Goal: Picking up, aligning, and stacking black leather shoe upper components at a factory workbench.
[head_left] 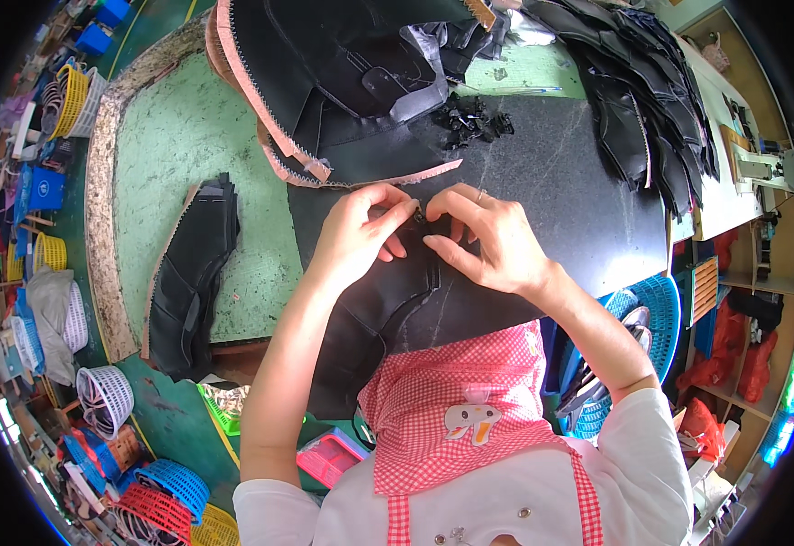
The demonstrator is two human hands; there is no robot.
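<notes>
Over the dark work mat, my left hand (362, 229) and my right hand (493, 238) meet at the upper end of a black leather piece (365, 305), which looks like a shoe upper part. Thumb and fingers of both hands are pinched together there. Between the fingertips sits a small dark fitting (419, 217), partly hidden, perhaps a buckle. The leather piece hangs down over the table's near edge towards my apron. Just beyond my hands lies a loose heap of small black fittings (474, 123).
Large black leather pieces (324, 68) with pale zigzag edges are stacked at the far side. Another black stack (195, 273) lies left on the green tabletop (260, 291). More leather pieces (643, 100) pile up far right. A blue basket (656, 318) stands beside me on the right.
</notes>
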